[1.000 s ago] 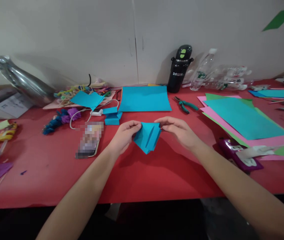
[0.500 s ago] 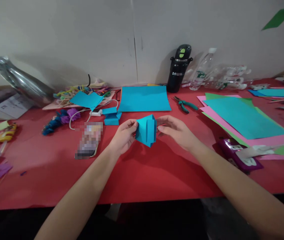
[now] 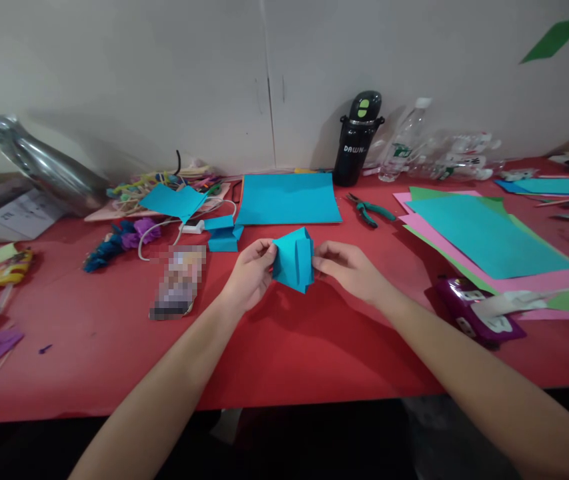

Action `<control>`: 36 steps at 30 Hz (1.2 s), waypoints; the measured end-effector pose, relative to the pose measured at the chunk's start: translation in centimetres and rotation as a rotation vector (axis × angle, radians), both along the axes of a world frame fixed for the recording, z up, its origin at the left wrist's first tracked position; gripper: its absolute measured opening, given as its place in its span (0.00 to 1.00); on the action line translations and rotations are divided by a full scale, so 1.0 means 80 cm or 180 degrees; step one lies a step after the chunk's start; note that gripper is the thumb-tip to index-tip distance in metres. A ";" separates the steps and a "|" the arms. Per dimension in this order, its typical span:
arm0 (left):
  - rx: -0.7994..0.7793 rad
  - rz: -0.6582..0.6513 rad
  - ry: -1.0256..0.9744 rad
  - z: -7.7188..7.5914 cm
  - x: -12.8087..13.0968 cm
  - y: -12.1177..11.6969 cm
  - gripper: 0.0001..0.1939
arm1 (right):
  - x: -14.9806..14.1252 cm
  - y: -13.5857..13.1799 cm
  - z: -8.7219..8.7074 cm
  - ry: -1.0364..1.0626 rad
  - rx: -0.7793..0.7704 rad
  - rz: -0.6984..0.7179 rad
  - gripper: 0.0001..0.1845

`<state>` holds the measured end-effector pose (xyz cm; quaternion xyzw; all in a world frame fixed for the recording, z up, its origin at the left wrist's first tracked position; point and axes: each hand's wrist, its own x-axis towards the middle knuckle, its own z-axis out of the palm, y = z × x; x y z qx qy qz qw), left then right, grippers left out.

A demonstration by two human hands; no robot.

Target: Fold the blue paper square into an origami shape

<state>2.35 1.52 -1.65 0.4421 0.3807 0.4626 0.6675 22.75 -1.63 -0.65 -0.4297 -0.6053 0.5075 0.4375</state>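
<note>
Between my hands, above the red tabletop (image 3: pixel 284 360), is a small piece of folded blue paper (image 3: pixel 291 261) with several creased layers along its right side. My left hand (image 3: pixel 254 273) pinches its left edge between thumb and fingers. On the other side, my right hand (image 3: pixel 344 267) has its thumb and fingers closed on the paper's right edge; some fingertips are hidden behind the layers. Another folded blue paper piece (image 3: pixel 223 235) stands beyond my left hand. A flat blue sheet (image 3: pixel 289 200) lies farther back.
A phone (image 3: pixel 179 283) lies left of my hands. Green-handled pliers (image 3: pixel 374 212) and a black bottle (image 3: pixel 357 143) are behind, to the right. Stacked coloured paper (image 3: pixel 494 233) and a purple power strip (image 3: pixel 484 313) sit at right. A yellow glue gun (image 3: pixel 1 277) is far left.
My right hand has moved slightly left; its thumb and fingers have closed onto the right edge of the folded paper. My left hand keeps its hold.
</note>
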 end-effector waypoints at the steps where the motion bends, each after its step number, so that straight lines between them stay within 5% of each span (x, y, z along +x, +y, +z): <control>1: 0.0005 -0.0008 0.0026 0.000 0.001 0.000 0.10 | -0.001 0.000 -0.003 -0.0040 0.0025 -0.0001 0.11; 5: 0.0142 0.0163 0.0328 -0.001 0.007 -0.002 0.11 | -0.003 -0.001 -0.010 -0.0345 0.0208 -0.0183 0.11; 9: 0.1407 0.1206 0.1148 0.012 0.009 -0.015 0.08 | 0.002 -0.002 -0.005 -0.1244 0.0911 -0.0984 0.16; 14: 0.2303 0.0444 0.1926 0.022 0.020 -0.044 0.11 | 0.003 -0.004 0.001 -0.2061 0.1462 -0.1404 0.17; 28: 0.2427 0.0256 0.2999 0.009 0.025 -0.035 0.06 | -0.006 -0.006 -0.015 -0.1810 0.1330 -0.0585 0.08; 36: 0.2104 0.0351 0.2794 0.006 0.027 -0.033 0.05 | -0.016 -0.006 -0.018 -0.1584 0.1501 -0.0570 0.10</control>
